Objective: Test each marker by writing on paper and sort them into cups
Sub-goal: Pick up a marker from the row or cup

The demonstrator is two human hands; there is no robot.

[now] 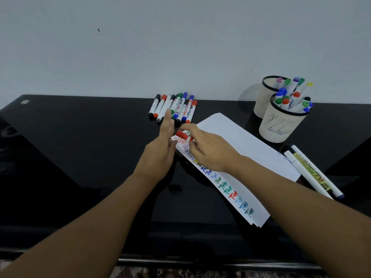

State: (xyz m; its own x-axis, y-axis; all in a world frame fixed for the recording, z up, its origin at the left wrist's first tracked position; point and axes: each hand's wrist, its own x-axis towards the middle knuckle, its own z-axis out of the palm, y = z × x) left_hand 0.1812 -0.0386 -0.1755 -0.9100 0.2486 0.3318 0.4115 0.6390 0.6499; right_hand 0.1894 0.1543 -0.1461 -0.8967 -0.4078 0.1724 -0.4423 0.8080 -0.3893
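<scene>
My right hand (208, 151) pinches a red-capped marker (183, 135) over the top left end of the white paper (236, 141). Coloured test words run down the paper's left edge. My left hand (162, 145) hovers just left of the marker with its fingers straight, holding nothing. A row of several markers (173, 107) lies at the back of the black table (80, 157). Two beige mesh cups stand at the right, the near cup (281, 125) and the far cup (263, 99), both holding several markers.
Two white markers (309, 169) lie on the table right of the paper, near my right forearm. A pale wall runs behind the table. The table's front edge is close below my forearms.
</scene>
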